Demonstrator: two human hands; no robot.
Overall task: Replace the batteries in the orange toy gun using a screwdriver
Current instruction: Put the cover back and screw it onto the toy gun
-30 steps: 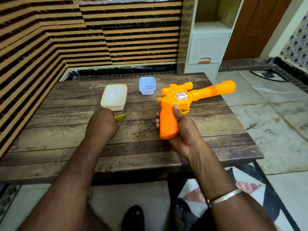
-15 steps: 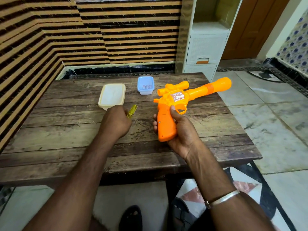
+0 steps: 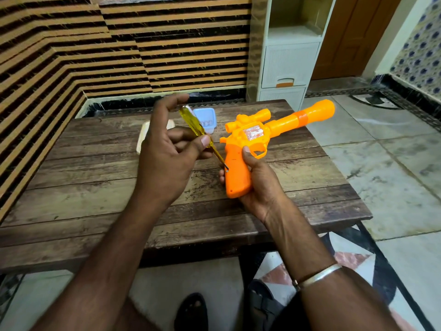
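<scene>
My right hand (image 3: 259, 185) grips the handle of the orange toy gun (image 3: 253, 144), holding it above the wooden table (image 3: 95, 187) with the barrel pointing far right. My left hand (image 3: 167, 154) pinches a yellow see-through screwdriver (image 3: 198, 130) between thumb and fingers. The screwdriver slants down to the right, and its metal tip meets a small screw on the left side of the gun's handle.
A cream lidded box (image 3: 140, 139) lies behind my left hand, mostly hidden. A small blue tray (image 3: 206, 118) holding batteries sits at the table's far side. A white drawer cabinet (image 3: 286, 65) stands beyond the table; tiled floor lies to the right.
My left hand lifted the screwdriver from the table near the cream box and carried it right, bringing its tip onto the gun's handle. The right hand kept holding the gun.
</scene>
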